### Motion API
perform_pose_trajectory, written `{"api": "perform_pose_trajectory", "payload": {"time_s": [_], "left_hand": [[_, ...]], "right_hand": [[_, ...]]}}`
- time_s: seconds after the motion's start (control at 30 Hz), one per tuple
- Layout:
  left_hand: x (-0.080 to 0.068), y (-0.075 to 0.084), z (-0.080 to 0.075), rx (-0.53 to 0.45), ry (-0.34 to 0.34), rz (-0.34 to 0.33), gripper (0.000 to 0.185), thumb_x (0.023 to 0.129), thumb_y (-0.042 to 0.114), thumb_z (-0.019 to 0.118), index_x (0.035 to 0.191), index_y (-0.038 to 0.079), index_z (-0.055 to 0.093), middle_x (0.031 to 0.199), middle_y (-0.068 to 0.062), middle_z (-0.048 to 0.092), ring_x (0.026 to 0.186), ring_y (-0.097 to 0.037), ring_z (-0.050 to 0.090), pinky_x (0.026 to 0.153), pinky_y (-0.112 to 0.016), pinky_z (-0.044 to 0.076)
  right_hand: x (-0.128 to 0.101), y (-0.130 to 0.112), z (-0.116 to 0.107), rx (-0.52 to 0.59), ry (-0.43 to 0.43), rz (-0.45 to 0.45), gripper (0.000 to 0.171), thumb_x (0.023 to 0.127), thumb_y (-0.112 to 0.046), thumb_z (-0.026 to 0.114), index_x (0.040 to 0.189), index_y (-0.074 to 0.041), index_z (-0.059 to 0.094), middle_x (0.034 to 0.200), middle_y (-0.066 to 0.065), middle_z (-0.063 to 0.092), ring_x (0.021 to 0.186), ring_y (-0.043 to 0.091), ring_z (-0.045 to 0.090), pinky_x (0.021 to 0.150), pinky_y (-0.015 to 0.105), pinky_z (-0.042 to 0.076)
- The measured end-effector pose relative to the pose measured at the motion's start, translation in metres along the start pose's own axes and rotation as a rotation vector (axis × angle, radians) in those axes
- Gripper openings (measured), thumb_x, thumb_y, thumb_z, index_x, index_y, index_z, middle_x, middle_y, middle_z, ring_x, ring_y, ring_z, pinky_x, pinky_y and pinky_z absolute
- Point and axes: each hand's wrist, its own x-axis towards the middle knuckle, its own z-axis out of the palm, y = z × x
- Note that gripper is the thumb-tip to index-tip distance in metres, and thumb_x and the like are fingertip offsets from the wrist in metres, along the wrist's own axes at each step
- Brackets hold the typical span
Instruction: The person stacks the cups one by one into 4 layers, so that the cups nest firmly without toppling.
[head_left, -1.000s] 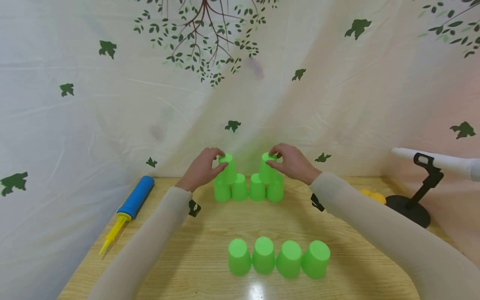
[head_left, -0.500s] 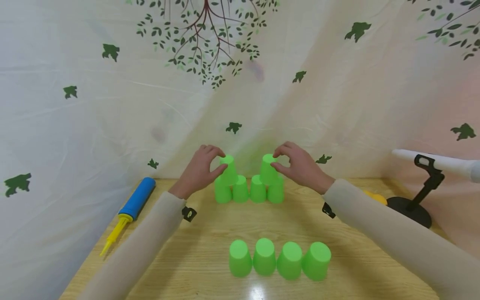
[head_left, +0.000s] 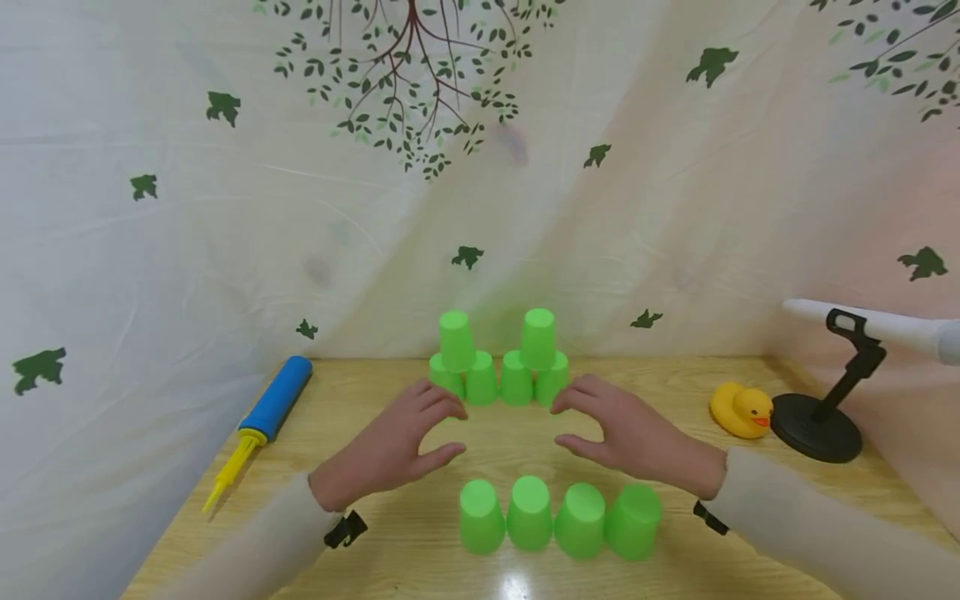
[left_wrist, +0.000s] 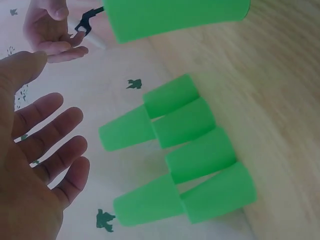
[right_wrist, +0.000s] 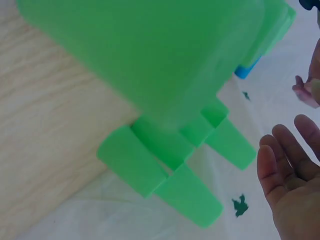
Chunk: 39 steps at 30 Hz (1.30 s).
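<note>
At the back of the wooden table (head_left: 420, 550) stand several upside-down green cups in a row (head_left: 498, 379), with two more green cups (head_left: 456, 340) (head_left: 537, 337) stacked on top. A second row of several upside-down green cups (head_left: 558, 517) stands near the front. My left hand (head_left: 397, 442) and right hand (head_left: 633, 433) hover between the two rows, fingers loosely spread, holding nothing. The left wrist view shows the back stack (left_wrist: 175, 155) beside my open palm (left_wrist: 35, 165). In the right wrist view a near cup (right_wrist: 145, 55) fills the frame, the back stack (right_wrist: 175, 165) behind it.
A blue and yellow hand pump (head_left: 258, 421) lies at the table's left edge. At the right sit a yellow rubber duck (head_left: 741, 410) and a black stand (head_left: 821, 425) carrying a white tube (head_left: 862, 327). A leaf-printed curtain (head_left: 225, 208) hangs close behind the table.
Both hands let go of the two top cups and drew back toward me, down to between the two rows. The two top cups stay on the back row. The duck is now uncovered.
</note>
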Motion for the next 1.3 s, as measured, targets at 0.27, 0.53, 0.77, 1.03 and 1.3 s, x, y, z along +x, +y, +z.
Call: {"api": "perform_pose_trajectory", "payload": {"time_s": [0.27,0.53,0.77,1.03,1.3], "left_hand": [[-0.021,0.010,0.028,-0.085,-0.097,0.017,0.032,0.088,0.036,0.068,0.111,0.016,0.058,0.111,0.010,0.055,0.103,-0.010,0.047,0.089,-0.031,0.042],[-0.025,0.012,0.039,-0.104,-0.149,0.012,0.035,0.087,0.041,0.067,0.108,0.014,0.061,0.110,0.010,0.057,0.103,-0.009,0.047,0.091,-0.029,0.042],[-0.026,0.014,0.040,-0.137,-0.190,0.015,0.032,0.087,0.040,0.067,0.106,0.016,0.061,0.106,0.010,0.057,0.101,-0.007,0.047,0.088,-0.023,0.042],[-0.029,0.015,0.041,-0.149,-0.219,0.016,0.027,0.088,0.037,0.067,0.105,0.018,0.059,0.106,0.011,0.056,0.100,-0.006,0.047,0.087,-0.021,0.042],[-0.030,0.014,0.042,-0.150,-0.212,0.003,0.027,0.087,0.036,0.068,0.104,0.019,0.058,0.105,0.012,0.055,0.099,-0.005,0.046,0.086,-0.020,0.042]], "right_hand": [[-0.012,-0.026,0.023,0.094,-0.200,-0.016,0.030,0.086,-0.031,0.071,0.110,-0.018,0.061,0.114,-0.010,0.054,0.102,0.009,0.053,0.082,0.026,0.048],[-0.011,-0.030,0.033,0.122,-0.290,0.000,0.026,0.085,-0.030,0.072,0.106,-0.016,0.064,0.114,-0.008,0.056,0.103,0.009,0.052,0.084,0.025,0.047],[-0.011,-0.031,0.037,0.131,-0.293,-0.014,0.024,0.084,-0.028,0.073,0.103,-0.017,0.062,0.110,-0.011,0.057,0.100,0.006,0.051,0.081,0.023,0.047],[-0.009,-0.033,0.037,0.144,-0.309,-0.013,0.022,0.085,-0.027,0.072,0.102,-0.018,0.061,0.106,-0.012,0.056,0.097,0.004,0.051,0.080,0.022,0.047],[-0.011,-0.032,0.037,0.140,-0.279,-0.025,0.021,0.085,-0.027,0.072,0.101,-0.018,0.061,0.105,-0.011,0.057,0.096,0.005,0.053,0.080,0.023,0.047]]}}
